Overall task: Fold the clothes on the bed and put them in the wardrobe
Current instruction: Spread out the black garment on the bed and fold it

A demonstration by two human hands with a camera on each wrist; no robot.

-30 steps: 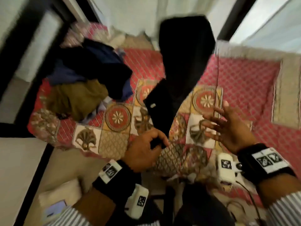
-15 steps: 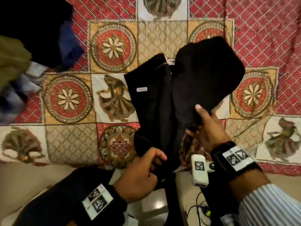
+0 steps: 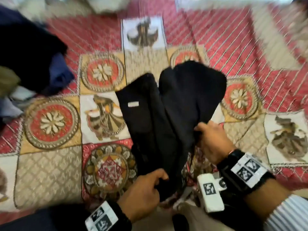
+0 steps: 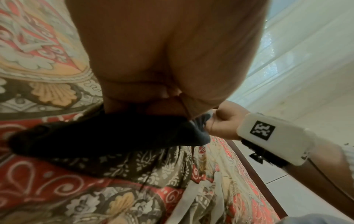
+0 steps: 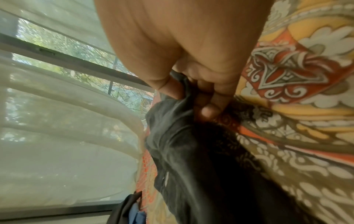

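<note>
Garment (image 3: 168, 117) lowered; hands (image 3: 143, 189) grip edges.

Bare bedspread (image 3: 50, 172) lies open at lower left; a clothes pile (image 3: 30, 64) blocks the upper left.

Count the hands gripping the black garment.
2. The left hand grips the near end of the black garment; the right hand pinches its right edge, over the patterned bedspread.
</note>
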